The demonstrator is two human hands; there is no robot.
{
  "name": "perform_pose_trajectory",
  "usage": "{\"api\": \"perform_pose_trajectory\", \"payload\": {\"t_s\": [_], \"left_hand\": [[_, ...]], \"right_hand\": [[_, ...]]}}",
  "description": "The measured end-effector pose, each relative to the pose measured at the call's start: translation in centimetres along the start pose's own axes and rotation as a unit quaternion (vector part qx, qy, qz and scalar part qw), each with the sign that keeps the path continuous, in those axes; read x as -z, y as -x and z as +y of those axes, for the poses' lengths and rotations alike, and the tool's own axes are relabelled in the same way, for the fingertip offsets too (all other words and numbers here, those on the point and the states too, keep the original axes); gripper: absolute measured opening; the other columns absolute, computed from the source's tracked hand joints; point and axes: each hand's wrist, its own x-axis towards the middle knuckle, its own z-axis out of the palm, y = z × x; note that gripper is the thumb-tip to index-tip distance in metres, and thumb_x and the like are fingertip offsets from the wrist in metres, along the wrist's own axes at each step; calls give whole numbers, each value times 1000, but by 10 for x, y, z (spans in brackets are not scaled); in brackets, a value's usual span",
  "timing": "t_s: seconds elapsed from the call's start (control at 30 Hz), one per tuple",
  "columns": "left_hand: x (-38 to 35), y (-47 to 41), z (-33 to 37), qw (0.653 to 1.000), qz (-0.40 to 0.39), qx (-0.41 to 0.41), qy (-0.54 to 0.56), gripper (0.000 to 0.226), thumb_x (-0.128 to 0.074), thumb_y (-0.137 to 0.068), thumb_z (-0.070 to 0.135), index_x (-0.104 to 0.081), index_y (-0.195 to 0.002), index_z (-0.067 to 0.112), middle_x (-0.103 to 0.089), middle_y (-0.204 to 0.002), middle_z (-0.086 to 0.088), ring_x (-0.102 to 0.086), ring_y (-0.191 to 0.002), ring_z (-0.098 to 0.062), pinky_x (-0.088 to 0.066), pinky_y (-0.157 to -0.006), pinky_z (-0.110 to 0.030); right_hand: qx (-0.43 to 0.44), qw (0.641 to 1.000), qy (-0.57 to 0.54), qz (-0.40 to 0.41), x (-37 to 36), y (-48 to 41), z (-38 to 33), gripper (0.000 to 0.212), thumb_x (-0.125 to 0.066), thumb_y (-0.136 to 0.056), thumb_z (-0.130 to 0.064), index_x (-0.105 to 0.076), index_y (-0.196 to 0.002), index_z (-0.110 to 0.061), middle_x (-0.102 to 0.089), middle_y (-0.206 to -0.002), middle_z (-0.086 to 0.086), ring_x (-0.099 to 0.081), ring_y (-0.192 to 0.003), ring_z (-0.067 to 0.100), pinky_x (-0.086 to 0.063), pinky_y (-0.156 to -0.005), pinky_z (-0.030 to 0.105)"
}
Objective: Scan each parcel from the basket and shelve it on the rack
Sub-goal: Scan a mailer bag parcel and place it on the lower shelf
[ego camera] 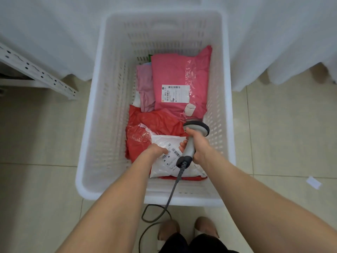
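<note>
The white parcel (168, 141) lies on top at the near end of the basket (107, 110), label up. The left hand (157, 149) rests on it with the fingers laid flat over the label's edge; its grip is apart and clamped on nothing. The right hand (198, 145) has its grip wrapped tight round the handle of the scanner (189, 148), whose head points away from the person, over the red parcel (156, 123) rather than at the barcode (176, 153).

To scan well, I would slide the left fingers off the print, press the bag smooth so the bars lie flat, and tip the scanner head back and down onto them — or lift the parcel up in front of it. The coiled cable (175, 187) needs slack.

The bags are thin, glossy film — soft, crinkled and slippery, with limp contents, so they should fold when lifted. A pink parcel (173, 73) with a label lies behind, a mauve one (145, 84) beside it. The basket is stiff slotted plastic. The rack (36, 70), of perforated white steel, stands to the left.
</note>
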Motion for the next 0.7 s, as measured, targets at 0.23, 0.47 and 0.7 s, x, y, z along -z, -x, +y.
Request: {"api": "perform_pose_trajectory", "payload": {"t_s": [0.23,0.47,0.7], "left_hand": [[-1,1,1,993,15,-4,114,55,-72,-83,10,-46,-129,-4,-55,-125,-8,-55,-116,-26,-45,-92,-31],[65,92,17,961,71,-70,257,30,-63,-89,7,-58,-116,-5,-66,-105,-15,-64,-91,-28,-53,-86,-41],[153,230,42,914,117,-136,363,20,-60,-88,0,-58,-107,4,-64,-102,-15,-63,-92,-29,-53,-82,-42]], "right_hand": [[16,1000,-1,-5,0,8,-4,30,-70,-88,-29,-57,-98,-3,-57,-70,8,-61,-61,19,-55,-54,31],[59,998,-19,-7,-9,97,-19,26,-70,-88,-25,-59,-103,-6,-56,-64,5,-58,-53,15,-54,-50,27],[119,992,-35,-28,-40,242,-55,8,-64,-89,-7,-58,-94,-6,-53,-61,5,-53,-50,13,-49,-46,23]]}}
